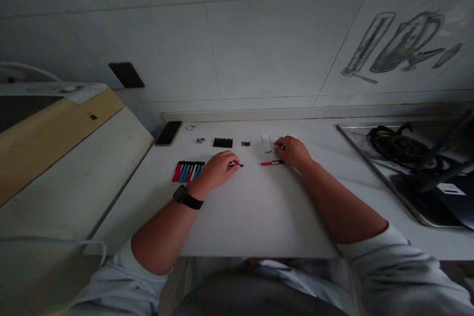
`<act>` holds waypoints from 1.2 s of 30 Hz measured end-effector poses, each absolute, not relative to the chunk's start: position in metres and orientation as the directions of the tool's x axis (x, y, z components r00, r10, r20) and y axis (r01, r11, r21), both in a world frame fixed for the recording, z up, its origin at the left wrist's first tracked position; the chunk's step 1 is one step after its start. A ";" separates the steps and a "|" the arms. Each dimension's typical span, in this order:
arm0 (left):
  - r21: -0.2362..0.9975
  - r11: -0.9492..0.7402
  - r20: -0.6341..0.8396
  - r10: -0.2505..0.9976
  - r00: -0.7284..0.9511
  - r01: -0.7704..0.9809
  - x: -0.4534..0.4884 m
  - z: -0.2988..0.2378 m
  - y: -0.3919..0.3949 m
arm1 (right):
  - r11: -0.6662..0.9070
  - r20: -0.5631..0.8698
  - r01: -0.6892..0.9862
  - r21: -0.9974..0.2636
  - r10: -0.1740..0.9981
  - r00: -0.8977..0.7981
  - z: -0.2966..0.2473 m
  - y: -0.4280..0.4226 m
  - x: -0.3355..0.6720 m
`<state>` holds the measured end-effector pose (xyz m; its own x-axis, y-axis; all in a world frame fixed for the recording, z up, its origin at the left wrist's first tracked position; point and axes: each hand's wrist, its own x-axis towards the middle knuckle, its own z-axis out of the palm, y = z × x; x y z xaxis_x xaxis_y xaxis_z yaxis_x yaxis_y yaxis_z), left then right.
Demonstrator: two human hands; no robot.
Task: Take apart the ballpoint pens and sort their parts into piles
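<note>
My left hand (219, 168), wearing a dark watch (181, 194), is closed in a pinch on a thin black pen part (240, 165), whose end sticks out to the right past the fingertips. My right hand (293, 150) rests at the right edge of a row of thin white sticks (266, 143). Its fingertips are pinched together, and what lies between them is too small to make out. Just below those fingers lies a red pen body (269, 163) with a black end. Partly covered by my left hand is a row of red, blue and white pen bodies (184, 172).
Along the back lie black caps (222, 143), small silvery parts (200, 140), small dark clips (246, 143) and a clear ring (190, 128). A phone (169, 134) lies at the back left. A gas stove (403, 158) stands right; a white box-like cabinet (92, 168) borders the left.
</note>
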<state>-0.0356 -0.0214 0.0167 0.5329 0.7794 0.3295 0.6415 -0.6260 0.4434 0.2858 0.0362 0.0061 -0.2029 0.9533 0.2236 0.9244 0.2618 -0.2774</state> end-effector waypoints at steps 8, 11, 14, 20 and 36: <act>0.434 -0.634 0.344 0.773 0.533 0.639 -0.037 0.013 -0.020 | 0.308 0.208 0.912 -0.271 0.944 -0.257 0.007 0.030 0.282; 0.429 -0.633 0.341 0.774 0.534 0.644 -0.037 0.012 -0.020 | 0.297 0.213 0.911 -0.284 0.947 -0.242 0.007 0.030 0.281; 0.426 -0.635 0.341 0.773 0.536 0.645 -0.037 0.013 -0.020 | 0.297 0.218 0.908 -0.296 0.946 -0.238 0.006 0.030 0.280; 0.436 -0.632 0.341 0.775 0.532 0.641 -0.036 0.015 -0.021 | 0.304 0.220 0.902 -0.305 0.945 -0.244 0.004 0.030 0.279; 0.424 -0.694 0.627 0.689 0.365 0.582 -0.024 0.029 -0.030 | 0.462 0.320 0.460 -0.758 0.879 -0.354 0.032 -0.017 0.191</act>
<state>-0.0244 -0.0304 0.0292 0.3646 0.6888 0.6266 0.5824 -0.6937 0.4237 0.1907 -0.0174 0.0317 -0.3541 0.8787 0.3200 0.4602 0.4617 -0.7584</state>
